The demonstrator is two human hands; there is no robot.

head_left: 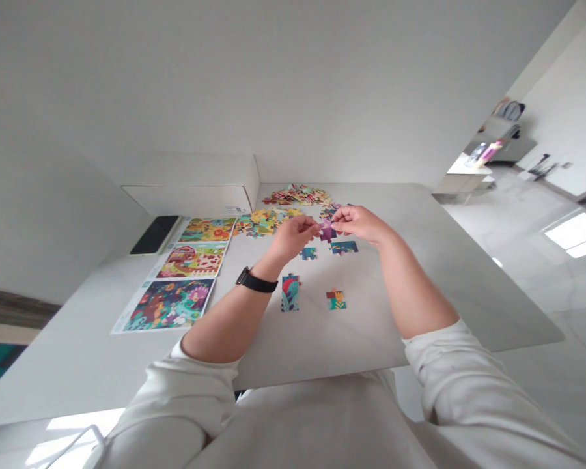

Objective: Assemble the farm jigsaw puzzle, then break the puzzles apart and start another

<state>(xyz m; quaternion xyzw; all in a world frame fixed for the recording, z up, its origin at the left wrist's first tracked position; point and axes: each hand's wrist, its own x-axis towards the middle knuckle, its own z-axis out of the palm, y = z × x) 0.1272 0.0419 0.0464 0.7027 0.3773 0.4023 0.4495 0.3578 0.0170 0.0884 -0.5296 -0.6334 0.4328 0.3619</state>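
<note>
Over the far middle of the table, my left hand (295, 238) and my right hand (359, 223) meet at a purple puzzle piece (327, 230). Each hand is closed in a pinch at one side of it, so the fingertips partly cover it. Just below lie a small blue puzzle piece (308, 253) and a joined dark blue strip of puzzle (344, 247). Closer to me rest a joined red-and-blue leaf section (290, 293) and an orange-and-teal section (336, 299). Behind my hands sits a heap of dark purple pieces (326, 212), partly hidden.
Yellow pieces (268, 221) and a red-and-cream heap (300, 194) lie toward the wall. On the left are a picture sheet (176, 277) with three scenes, a black phone (155, 235) and a white box (190, 198). The table's right edge (498, 273) drops to a tiled floor.
</note>
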